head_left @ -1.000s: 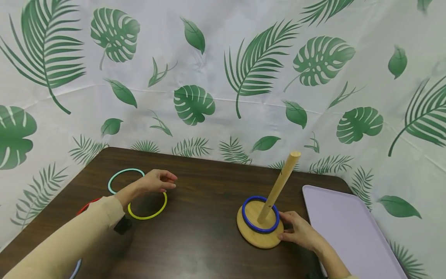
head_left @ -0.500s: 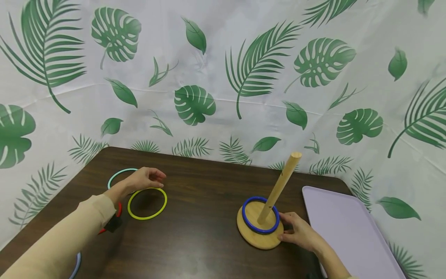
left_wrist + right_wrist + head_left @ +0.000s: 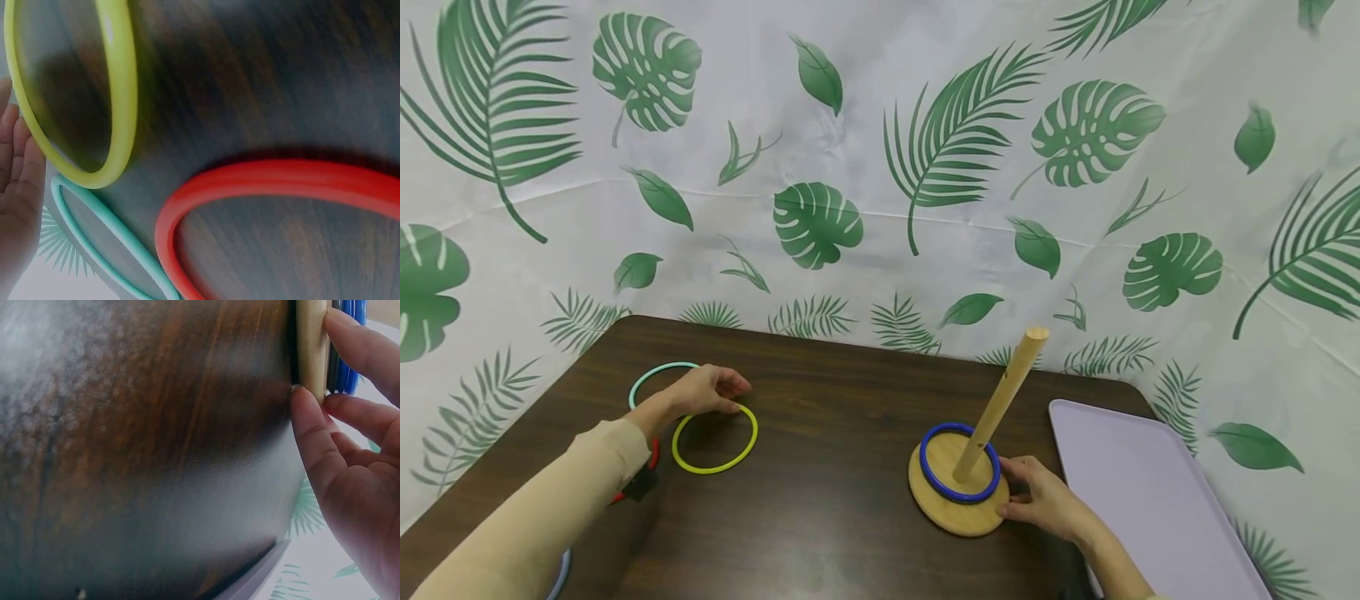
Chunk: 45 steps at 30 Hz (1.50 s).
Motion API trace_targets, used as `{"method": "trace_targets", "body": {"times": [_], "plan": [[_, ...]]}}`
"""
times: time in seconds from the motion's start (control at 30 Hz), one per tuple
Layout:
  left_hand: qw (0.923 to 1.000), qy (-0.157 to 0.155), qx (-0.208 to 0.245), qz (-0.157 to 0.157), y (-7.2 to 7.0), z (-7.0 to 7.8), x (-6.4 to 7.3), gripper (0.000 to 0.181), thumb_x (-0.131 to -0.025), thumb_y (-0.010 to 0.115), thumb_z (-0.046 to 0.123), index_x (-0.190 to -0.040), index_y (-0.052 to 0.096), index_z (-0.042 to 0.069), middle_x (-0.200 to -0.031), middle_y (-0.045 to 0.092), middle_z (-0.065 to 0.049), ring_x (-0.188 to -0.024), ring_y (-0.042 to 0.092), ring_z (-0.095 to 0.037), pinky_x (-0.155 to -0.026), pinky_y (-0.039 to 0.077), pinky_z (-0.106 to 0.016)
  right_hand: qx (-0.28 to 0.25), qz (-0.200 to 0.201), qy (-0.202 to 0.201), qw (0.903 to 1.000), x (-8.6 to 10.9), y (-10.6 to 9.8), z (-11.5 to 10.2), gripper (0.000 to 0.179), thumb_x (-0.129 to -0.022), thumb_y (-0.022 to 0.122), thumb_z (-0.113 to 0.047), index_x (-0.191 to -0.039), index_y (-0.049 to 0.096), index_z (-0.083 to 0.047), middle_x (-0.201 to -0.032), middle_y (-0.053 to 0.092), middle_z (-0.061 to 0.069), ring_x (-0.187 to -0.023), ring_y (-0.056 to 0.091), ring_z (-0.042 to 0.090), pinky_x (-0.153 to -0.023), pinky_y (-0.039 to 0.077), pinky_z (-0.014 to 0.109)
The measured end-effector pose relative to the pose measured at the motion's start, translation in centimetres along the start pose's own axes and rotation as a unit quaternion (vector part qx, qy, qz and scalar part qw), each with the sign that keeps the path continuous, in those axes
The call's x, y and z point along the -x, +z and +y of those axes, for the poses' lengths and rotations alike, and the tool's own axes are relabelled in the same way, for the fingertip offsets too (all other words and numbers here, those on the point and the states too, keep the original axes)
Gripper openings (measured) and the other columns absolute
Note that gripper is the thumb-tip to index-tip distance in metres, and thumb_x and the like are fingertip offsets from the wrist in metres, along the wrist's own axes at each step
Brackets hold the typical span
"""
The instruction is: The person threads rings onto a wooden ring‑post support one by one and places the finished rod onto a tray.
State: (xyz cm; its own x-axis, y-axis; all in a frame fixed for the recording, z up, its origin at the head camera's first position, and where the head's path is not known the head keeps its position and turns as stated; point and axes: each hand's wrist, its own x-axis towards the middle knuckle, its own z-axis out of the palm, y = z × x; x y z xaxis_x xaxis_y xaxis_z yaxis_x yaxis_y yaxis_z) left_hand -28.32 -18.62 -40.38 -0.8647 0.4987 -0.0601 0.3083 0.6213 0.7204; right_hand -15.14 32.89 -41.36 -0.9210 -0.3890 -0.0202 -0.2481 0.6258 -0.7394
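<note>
My left hand (image 3: 703, 390) is at the far edge of a yellow ring (image 3: 707, 471), with its fingers reaching down close to the rim. In the left wrist view those fingers appear fairly straight beside the ring; the thumb is out of sight, and contact is unclear. At the right, my right hand (image 3: 1041, 500) grips the rim of a wooden ring-toss stand's round base (image 3: 958, 525) between thumb and fingers. A tall wooden post (image 3: 1006, 387) rises from that base, slanting in view. Around the post's foot lies a dark blue ring (image 3: 958, 498).
Beyond my left forearm lies a turquoise ring (image 3: 638, 385). A red ring (image 3: 250, 178) sits partly under that arm, and a light blue ring (image 3: 561, 575) shows near the front left. A lilac tray (image 3: 1150, 483) lies right of the stand. Leaf-print cloth (image 3: 865, 125) hangs behind the table.
My left hand has drawn back leftward from beyond the yellow ring, then lowered slightly to its far rim. The right hand keeps its hold on the base, and the rings have not moved.
</note>
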Motion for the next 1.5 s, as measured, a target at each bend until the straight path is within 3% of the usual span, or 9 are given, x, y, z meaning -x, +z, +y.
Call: {"method": "trace_targets", "body": {"times": [0.37,0.57,0.93,1.23,1.5], "plan": [[0.9992,0.021,-0.031,0.012,0.4,-0.5,-0.2,0.021,-0.079,0.07,-0.004,-0.099,0.065,-0.006,-0.093,0.067,-0.017,-0.087,0.062,-0.027,-0.074,0.054,-0.034,0.01,0.004,-0.001,0.9999,0.1,0.1,-0.1,0.07,-0.076,0.077,-0.011,-0.13,0.042,0.017,-0.117,0.044,0.029,-0.109,0.048,0.049,-0.08,0.056,0.03],[0.9989,0.017,-0.043,0.004,0.3,-0.4,-0.4,0.012,-0.081,0.067,-0.005,-0.093,0.067,-0.004,-0.083,0.067,-0.009,-0.076,0.058,-0.015,-0.064,0.05,-0.024,0.007,0.001,0.0,1.0,0.1,0.1,-0.2,0.069,-0.077,0.077,-0.01,-0.13,0.042,0.017,-0.118,0.044,0.029,-0.11,0.048,0.05,-0.081,0.056,0.03],[0.9973,-0.01,-0.073,-0.008,0.3,0.5,-0.7,0.008,-0.081,0.067,-0.003,-0.089,0.068,-0.002,-0.077,0.064,-0.003,-0.07,0.055,-0.011,-0.06,0.048,-0.023,0.011,0.002,-0.002,0.9999,0.0,0.0,-0.1,0.069,-0.077,0.077,-0.01,-0.13,0.042,0.017,-0.116,0.045,0.027,-0.11,0.049,0.049,-0.081,0.056,0.03],[0.9969,-0.054,-0.045,-0.035,0.4,1.6,-0.9,0.007,-0.084,0.066,-0.002,-0.09,0.067,-0.002,-0.078,0.066,-0.004,-0.069,0.059,-0.012,-0.06,0.056,-0.028,0.01,0.0,-0.002,1.0,0.0,-0.1,-0.3,0.069,-0.077,0.077,-0.01,-0.13,0.042,0.017,-0.117,0.044,0.028,-0.109,0.048,0.047,-0.081,0.056,0.03],[0.9972,-0.07,0.017,-0.02,0.8,3.9,-1.2,0.014,-0.087,0.064,0.001,-0.098,0.065,-0.007,-0.081,0.065,-0.007,-0.07,0.059,-0.012,-0.063,0.057,-0.03,0.01,-0.003,0.002,0.9999,0.0,-0.1,-0.4,0.07,-0.077,0.076,-0.01,-0.131,0.041,0.017,-0.117,0.043,0.028,-0.109,0.047,0.046,-0.081,0.056,0.03]]}}
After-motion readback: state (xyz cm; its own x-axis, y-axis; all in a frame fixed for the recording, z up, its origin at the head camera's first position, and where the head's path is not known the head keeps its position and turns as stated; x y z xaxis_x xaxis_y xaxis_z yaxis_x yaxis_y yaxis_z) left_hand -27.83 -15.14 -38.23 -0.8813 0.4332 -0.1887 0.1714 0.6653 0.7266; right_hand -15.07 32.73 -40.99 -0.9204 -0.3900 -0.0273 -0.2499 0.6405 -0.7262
